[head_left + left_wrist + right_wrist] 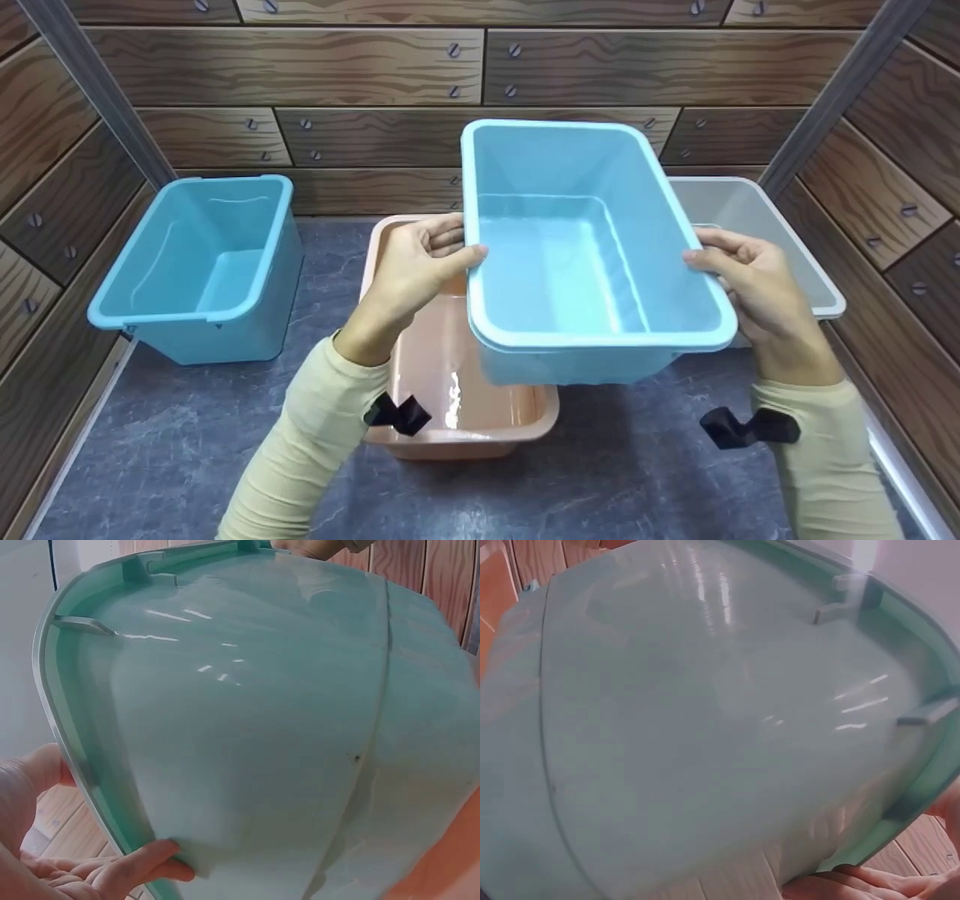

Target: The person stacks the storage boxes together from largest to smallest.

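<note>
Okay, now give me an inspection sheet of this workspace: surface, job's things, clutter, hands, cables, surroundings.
Surface: dark, marbled, glossy in places.
Job's things: light-blue tub held up, interior empty, partly hiding the orange tub; turquoise tub at left, grey tub with a white rim at right, partly hidden.
Clutter: nothing seen.
Hands: left hand grips the light-blue tub's left rim, right hand its right rim.
Cables: nothing seen.
Surroundings: wood-patterned walls, grey corner posts.

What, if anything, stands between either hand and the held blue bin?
Nothing visible does: the left hand and right hand grip the held blue bin directly, at opposite sides. The peach bin, partly hidden below it, blocks neither hand.
</note>
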